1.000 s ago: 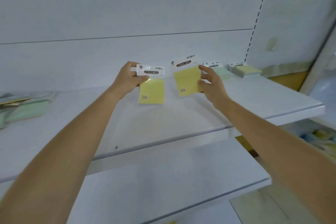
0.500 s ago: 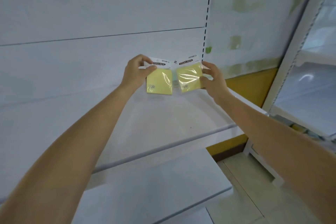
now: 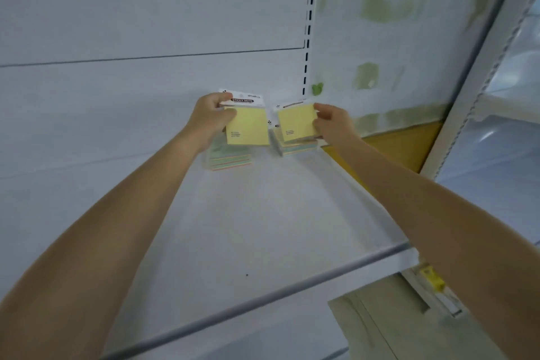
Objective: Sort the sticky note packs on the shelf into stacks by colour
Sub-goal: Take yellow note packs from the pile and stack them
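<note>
I am pinching one yellow pack (image 3: 247, 126) in my left hand (image 3: 211, 120) and another yellow pack (image 3: 296, 123) in my right hand (image 3: 331, 123) above two stacks (image 3: 230, 159) at the back of the shelf (image 3: 263, 228), aiming to square their edges as I lower them.

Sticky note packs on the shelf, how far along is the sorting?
Done: two stacks, left stack and right stack, stand at the back of the shelf, though their edges show mixed colours. In hand: the left hand and right hand each hold a yellow pack over them. Left: setting both down.
</note>
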The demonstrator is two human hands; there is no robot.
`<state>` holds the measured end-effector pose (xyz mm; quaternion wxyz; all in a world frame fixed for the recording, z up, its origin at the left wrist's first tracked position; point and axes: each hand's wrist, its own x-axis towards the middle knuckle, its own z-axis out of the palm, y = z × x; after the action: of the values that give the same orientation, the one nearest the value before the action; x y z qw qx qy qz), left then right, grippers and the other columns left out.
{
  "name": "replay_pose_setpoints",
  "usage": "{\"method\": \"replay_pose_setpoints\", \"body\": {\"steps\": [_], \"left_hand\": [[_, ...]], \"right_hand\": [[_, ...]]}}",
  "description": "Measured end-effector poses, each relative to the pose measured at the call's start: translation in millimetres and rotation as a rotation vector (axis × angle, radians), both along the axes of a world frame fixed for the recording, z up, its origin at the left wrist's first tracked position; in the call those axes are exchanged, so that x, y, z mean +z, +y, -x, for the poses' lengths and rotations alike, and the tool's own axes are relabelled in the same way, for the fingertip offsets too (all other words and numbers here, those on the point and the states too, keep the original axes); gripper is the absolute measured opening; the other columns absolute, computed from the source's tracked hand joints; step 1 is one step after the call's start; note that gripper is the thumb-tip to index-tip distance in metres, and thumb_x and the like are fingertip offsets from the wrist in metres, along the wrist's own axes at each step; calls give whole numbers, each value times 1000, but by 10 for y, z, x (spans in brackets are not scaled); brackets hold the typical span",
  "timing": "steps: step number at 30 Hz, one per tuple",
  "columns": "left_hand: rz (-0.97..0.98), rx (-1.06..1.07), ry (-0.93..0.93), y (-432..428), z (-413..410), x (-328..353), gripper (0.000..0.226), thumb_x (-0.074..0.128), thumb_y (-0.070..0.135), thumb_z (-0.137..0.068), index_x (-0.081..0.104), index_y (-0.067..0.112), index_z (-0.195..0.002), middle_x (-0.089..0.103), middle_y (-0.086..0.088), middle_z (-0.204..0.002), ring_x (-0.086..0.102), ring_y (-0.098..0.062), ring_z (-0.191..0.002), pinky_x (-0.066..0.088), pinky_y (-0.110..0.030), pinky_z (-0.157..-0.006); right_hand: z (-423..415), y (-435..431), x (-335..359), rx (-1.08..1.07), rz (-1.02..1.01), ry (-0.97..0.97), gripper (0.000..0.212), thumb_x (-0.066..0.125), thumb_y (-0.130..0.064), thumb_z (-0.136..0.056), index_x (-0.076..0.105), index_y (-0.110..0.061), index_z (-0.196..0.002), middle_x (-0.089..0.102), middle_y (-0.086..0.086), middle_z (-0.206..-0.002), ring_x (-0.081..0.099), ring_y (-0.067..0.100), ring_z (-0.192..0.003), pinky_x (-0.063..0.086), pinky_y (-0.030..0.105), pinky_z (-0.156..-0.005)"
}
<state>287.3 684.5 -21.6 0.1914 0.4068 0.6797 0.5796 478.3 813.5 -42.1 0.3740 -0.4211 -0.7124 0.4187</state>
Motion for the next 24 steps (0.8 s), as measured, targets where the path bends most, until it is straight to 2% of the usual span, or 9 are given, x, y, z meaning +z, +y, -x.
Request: {"method": "replay_pose_setpoints", "body": {"steps": [4,7,9,11,13,15,18,21,24], "left_hand": [[-30,93,-59,117,-67,-5,37,52,2,-86,52,3,-124,53,-4,-91,54,-16,-75,45,-25,-63],[-39,135,-94,233,-192,-1,36,52,1,-86,53,2,-122,53,-8,-96,54,-21,-80,47,-29,-68],[-18,143,-87,320,-296,-1,37,51,0,-87,52,0,-124,52,-10,-100,54,-23,-83,49,-34,-76],[6,145,-66,413,-415,-14,37,51,1,-87,51,-2,-124,51,-13,-102,54,-23,-84,48,-35,-80],[40,160,-15,507,-516,-59,38,53,4,-87,51,-2,-124,52,-15,-104,56,-24,-88,46,-32,-82],[115,213,112,584,-592,-124,37,53,9,-88,52,1,-124,56,-18,-117,57,-29,-105,43,-29,-92],[183,280,255,651,-697,-205,37,53,12,-89,50,1,-124,52,-16,-132,48,-28,-123,34,-28,-102],[201,288,317,702,-776,-236,38,52,13,-90,47,-1,-124,51,-17,-132,45,-28,-126,29,-23,-97],[219,291,449,686,-808,-211,39,52,14,-90,46,-1,-126,48,-19,-134,42,-29,-126,27,-23,-95]], "right_hand": [[107,60,-44,63,-21,-194,44,46,-8,-88,49,-9,-132,58,9,-129,57,21,-105,40,22,-83],[110,117,-89,65,-30,-237,42,49,-9,-86,53,-4,-127,62,11,-124,58,26,-113,44,22,-93],[93,134,-97,88,-50,-246,42,49,-11,-87,53,-5,-128,61,8,-119,57,22,-111,44,11,-86],[62,152,-100,102,-65,-218,42,50,-12,-88,51,-9,-130,57,8,-127,54,22,-114,41,19,-89],[10,173,-105,122,-80,-166,41,48,-13,-90,50,-11,-131,55,11,-129,55,23,-110,39,24,-84],[-66,183,-126,136,-116,-146,39,45,-13,-92,49,-12,-131,55,11,-127,55,23,-107,38,24,-80],[-182,185,-172,166,-231,-174,37,43,-15,-94,48,-12,-130,53,12,-128,55,24,-109,40,26,-80],[-264,162,-225,205,-430,-230,37,44,-17,-93,49,-12,-129,50,12,-129,51,25,-114,38,26,-88],[-321,102,-244,222,-689,-257,34,48,-15,-91,54,-8,-124,54,15,-123,49,31,-113,39,34,-94]]}}
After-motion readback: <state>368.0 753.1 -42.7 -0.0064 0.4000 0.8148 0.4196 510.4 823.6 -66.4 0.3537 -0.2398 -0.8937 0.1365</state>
